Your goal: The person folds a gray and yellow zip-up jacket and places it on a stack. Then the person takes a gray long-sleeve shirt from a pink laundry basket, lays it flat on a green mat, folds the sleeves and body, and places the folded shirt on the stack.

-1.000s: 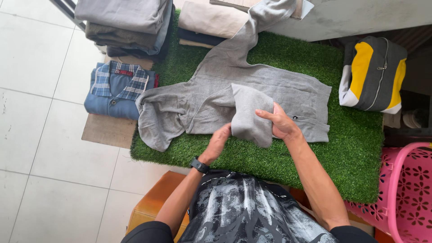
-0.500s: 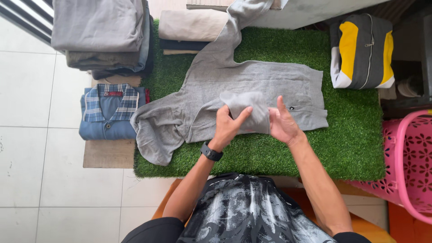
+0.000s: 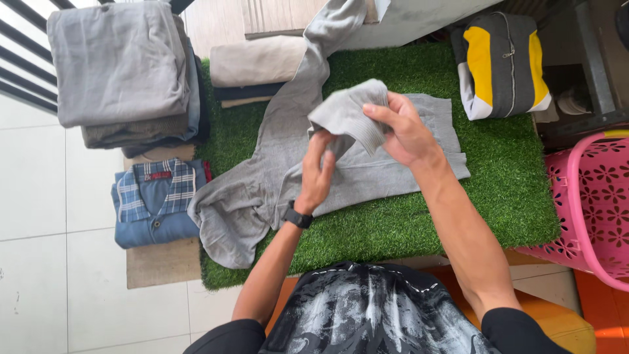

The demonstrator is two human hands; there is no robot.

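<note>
- The left hand (image 3: 316,176), a dark watch on its wrist, was raised over the near half of the green artificial-grass mat (image 3: 511,190). Its fingers (image 3: 319,145) were closed on the lower fold of a lifted grey sleeve (image 3: 347,117).
- The right hand (image 3: 407,133) sat just beyond and to the right, its fingers pinching shut the sleeve's ribbed cuff end from above.
- Both hands gripped the same piece of cloth. The right hand held the higher part and the left hand lay just below and to the left of it, so the held stretch ran between them on a slant from upper right to lower left.
- The sleeve belonged to a grey knit sweater (image 3: 367,170) spread flat on the mat. The body's long axis ran left to right, with the hood end hanging off the mat's left edge and the ribbed hem to the right.
- The other sleeve ran away from the person toward the top of the view.
- To the left lay a folded blue shirt with a plaid collar (image 3: 154,200), and beyond it a stack of folded grey clothes (image 3: 121,72).
- At the far right sat a grey-and-yellow folded jacket (image 3: 501,62), and a pink basket (image 3: 593,196) stood at the right edge.
</note>
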